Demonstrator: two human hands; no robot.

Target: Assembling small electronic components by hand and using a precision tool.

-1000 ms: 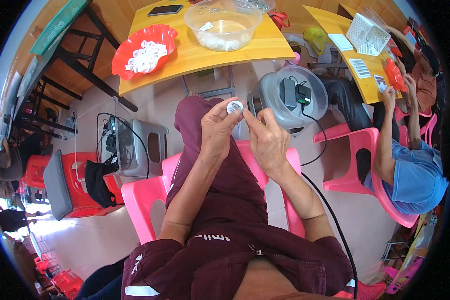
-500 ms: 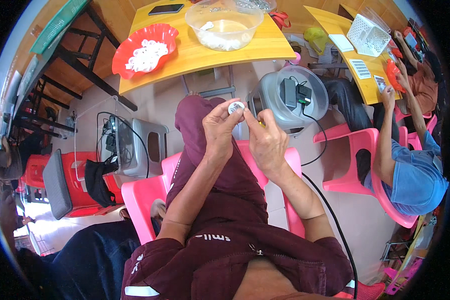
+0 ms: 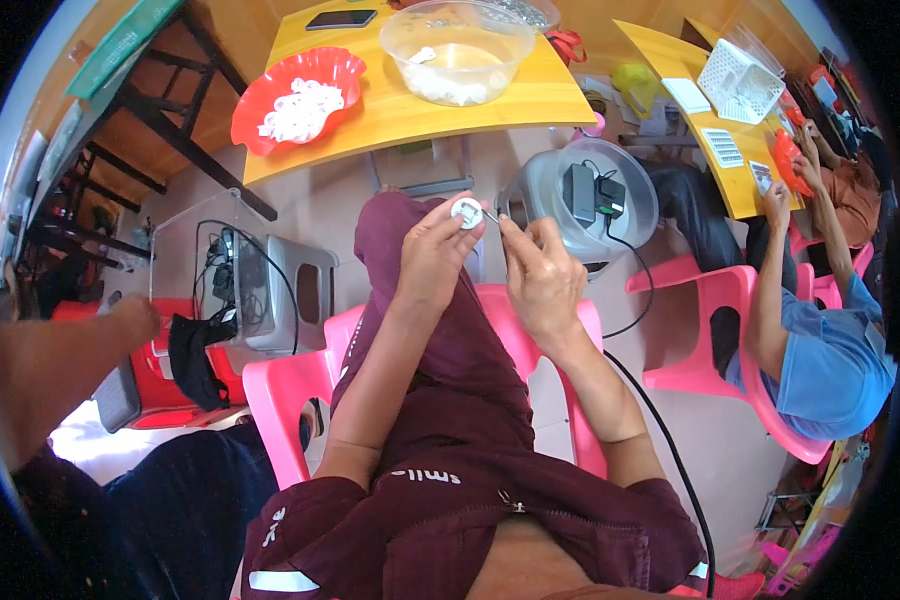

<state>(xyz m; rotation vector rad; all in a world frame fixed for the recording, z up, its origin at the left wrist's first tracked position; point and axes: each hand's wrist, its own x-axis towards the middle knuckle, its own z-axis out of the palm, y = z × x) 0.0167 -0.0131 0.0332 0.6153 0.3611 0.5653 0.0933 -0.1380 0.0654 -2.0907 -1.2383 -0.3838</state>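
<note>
My left hand (image 3: pixel 435 250) holds a small round white part (image 3: pixel 467 212) between thumb and fingers, above my raised knee in maroon trousers. My right hand (image 3: pixel 540 275) pinches a thin, small tool or pin (image 3: pixel 494 217) whose tip touches the edge of the white part. Both hands sit close together in front of the yellow table (image 3: pixel 370 110). On that table stand a red scalloped bowl (image 3: pixel 295 95) with several white parts and a clear plastic bowl (image 3: pixel 458 45) with more white pieces.
I sit on a pink plastic chair (image 3: pixel 290 390). A grey stool (image 3: pixel 595 195) carries a charger and black cable. Another person in blue (image 3: pixel 820 350) sits at right on a pink chair by a second yellow table (image 3: pixel 730 130). A person's arm (image 3: pixel 50 360) enters at left.
A person in dark trousers has come in at the lower left, with an arm now reaching across the left side. My hands stay almost still on the white part.
</note>
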